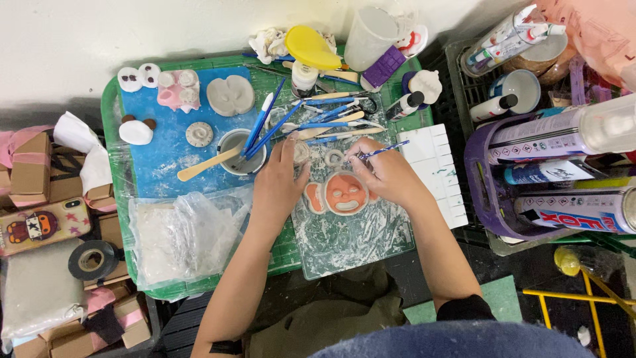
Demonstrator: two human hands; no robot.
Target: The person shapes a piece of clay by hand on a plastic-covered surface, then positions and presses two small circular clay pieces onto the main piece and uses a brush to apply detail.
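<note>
Two bare hands work over one orange clay face (345,193) lying on a clear cutting mat (351,238) atop a green tray (112,132). The left hand (277,182) rests flat beside the piece, fingers together, touching its left edge and clamped on nothing. The right hand (387,174) has its fingers pinched on one blue-handled tool (379,153) just above the face. One small clay ring (334,158) lies just past the fingertips. Farther back, one cup (238,149) holds several blue tools and a wooden stick. Beyond it stand one yellow scraper (310,46) and one measuring jug (370,36).
</note>
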